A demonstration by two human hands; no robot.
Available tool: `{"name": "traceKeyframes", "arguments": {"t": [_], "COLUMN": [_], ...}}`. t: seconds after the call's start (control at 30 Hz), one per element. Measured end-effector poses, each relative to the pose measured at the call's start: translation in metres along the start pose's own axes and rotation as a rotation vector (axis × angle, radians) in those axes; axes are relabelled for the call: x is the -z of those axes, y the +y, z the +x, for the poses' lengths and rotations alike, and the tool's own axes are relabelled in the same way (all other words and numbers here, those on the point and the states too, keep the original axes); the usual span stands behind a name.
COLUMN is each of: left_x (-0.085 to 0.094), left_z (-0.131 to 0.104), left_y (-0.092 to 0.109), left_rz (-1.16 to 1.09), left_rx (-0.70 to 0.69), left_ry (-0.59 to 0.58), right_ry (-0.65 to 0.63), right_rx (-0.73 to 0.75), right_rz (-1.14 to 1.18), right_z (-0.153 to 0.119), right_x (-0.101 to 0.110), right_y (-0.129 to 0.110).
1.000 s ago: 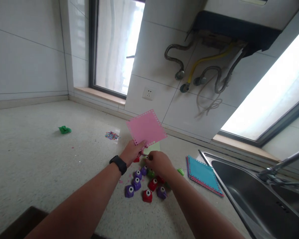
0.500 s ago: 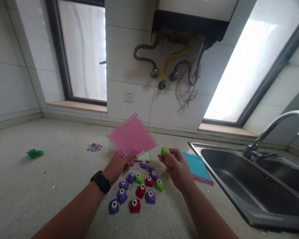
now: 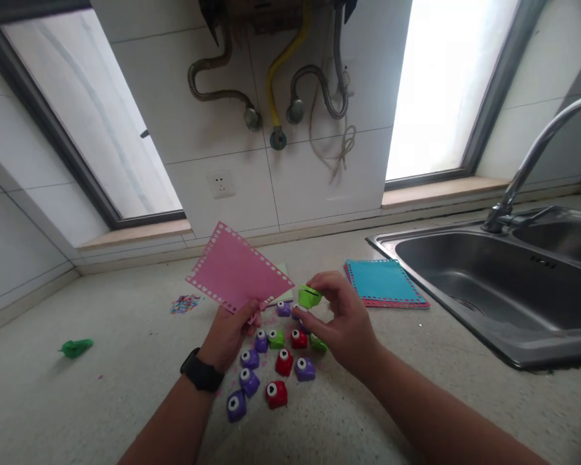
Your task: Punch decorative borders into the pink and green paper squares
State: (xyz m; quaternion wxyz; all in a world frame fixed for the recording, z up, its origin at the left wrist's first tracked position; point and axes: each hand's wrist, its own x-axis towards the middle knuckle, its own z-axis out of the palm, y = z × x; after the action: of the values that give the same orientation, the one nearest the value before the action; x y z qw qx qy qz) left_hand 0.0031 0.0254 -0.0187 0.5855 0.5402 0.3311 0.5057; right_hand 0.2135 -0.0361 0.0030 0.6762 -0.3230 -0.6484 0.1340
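Note:
My left hand (image 3: 235, 326), with a black watch on its wrist, pinches the lower corner of a pink paper sheet (image 3: 237, 271). Small punched shapes run along the sheet's edges. In my right hand (image 3: 341, 316) is a green craft punch (image 3: 309, 296), held between fingers and thumb near the sheet's right corner, its dark slot facing me. Below both hands several purple, red and green punches stand on the counter, among them a red punch (image 3: 276, 394) and a purple punch (image 3: 236, 405). My right hand partly hides a green punch (image 3: 318, 343).
A stack of punched sheets with a blue sheet (image 3: 387, 281) on top lies beside the steel sink (image 3: 465, 310). Colourful paper bits (image 3: 184, 304) and a crumpled green item (image 3: 76, 348) lie on the left of the counter. A pale sheet sits behind the pink one.
My right hand has brought the green punch closer to the pink sheet's right corner and turned it so its slot shows. The camera view has tilted and shifted. My left hand keeps its grip.

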Motion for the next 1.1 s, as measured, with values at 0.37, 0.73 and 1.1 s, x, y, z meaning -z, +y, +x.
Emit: {"name": "traceKeyframes", "arguments": {"t": [0.37,0.73,1.1], "left_x": [0.002,0.003,0.004], "left_z": [0.001,0.000,-0.004], "left_y": [-0.002,-0.001,0.001], "left_rz": [0.031,0.143,0.258], "left_rx": [-0.005,0.008,0.031], "left_ry": [-0.017,-0.050,-0.080], "right_ry": [0.003,-0.033,-0.154], "right_rx": [0.060,-0.105,-0.532], "right_rz": [-0.025,0.041,0.258], "right_z": [0.000,-0.004,0.006], "right_x": [-0.001,-0.004,-0.008], "right_y": [-0.004,-0.003,0.001]}}
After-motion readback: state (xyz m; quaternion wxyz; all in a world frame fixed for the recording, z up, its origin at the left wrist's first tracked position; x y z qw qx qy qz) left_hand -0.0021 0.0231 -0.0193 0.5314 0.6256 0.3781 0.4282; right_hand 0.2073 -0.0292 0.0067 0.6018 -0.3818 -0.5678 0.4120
